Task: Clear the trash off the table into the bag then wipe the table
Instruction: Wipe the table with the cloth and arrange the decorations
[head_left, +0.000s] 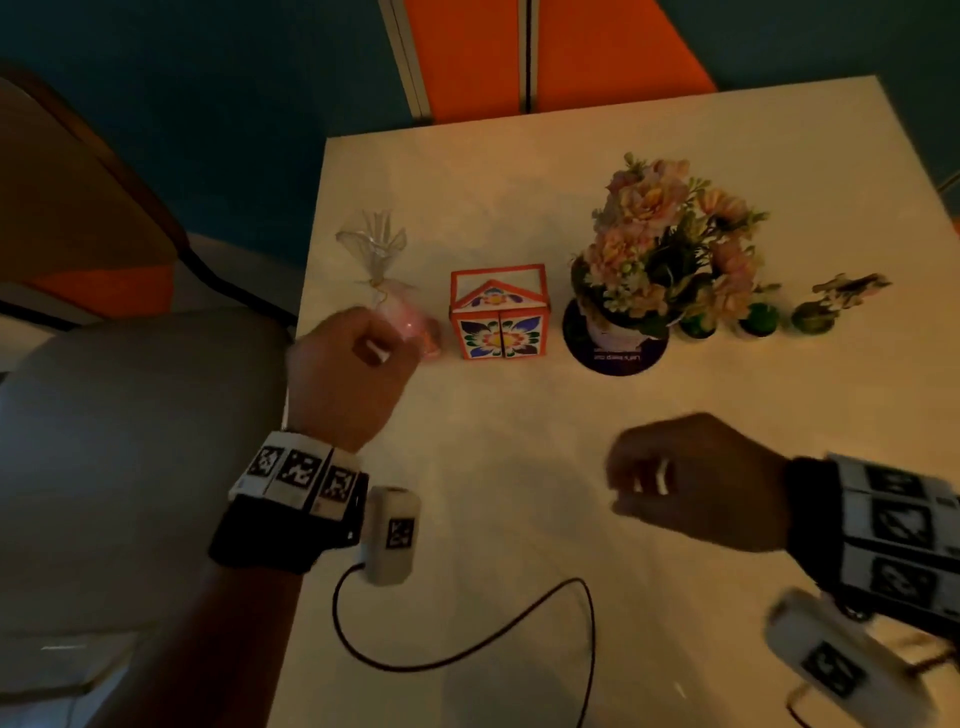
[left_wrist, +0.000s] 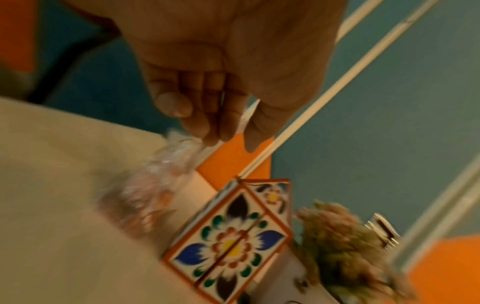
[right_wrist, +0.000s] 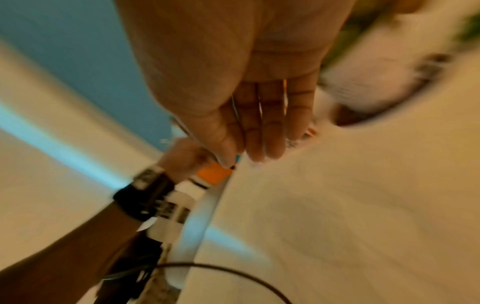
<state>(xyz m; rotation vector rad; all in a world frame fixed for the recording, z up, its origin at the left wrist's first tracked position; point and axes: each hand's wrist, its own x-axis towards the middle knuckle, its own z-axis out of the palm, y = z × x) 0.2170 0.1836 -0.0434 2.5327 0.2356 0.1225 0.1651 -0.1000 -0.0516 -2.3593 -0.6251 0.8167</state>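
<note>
A small clear cellophane bag (head_left: 387, 280) tied at the neck, with something pink inside, lies near the left edge of the pale table (head_left: 727, 395). My left hand (head_left: 374, 343) hovers right over its pink end with fingers loosely bent and holds nothing. In the left wrist view the left hand (left_wrist: 228, 139) hangs relaxed above the blurred cellophane bag (left_wrist: 145, 189) without touching it. My right hand (head_left: 639, 483) floats over the middle of the table, loosely curled and empty. The right wrist view shows the right hand (right_wrist: 259, 152) with its fingers fairly straight.
A floral orange-edged box (head_left: 498, 317) stands right of the bag. Further right stand a flower pot (head_left: 670, 244) on a dark coaster (head_left: 613, 358), small green pots (head_left: 761, 317) and a figurine (head_left: 847, 291). A black cable (head_left: 467, 654) loops across the near table. A grey seat (head_left: 130, 467) sits left.
</note>
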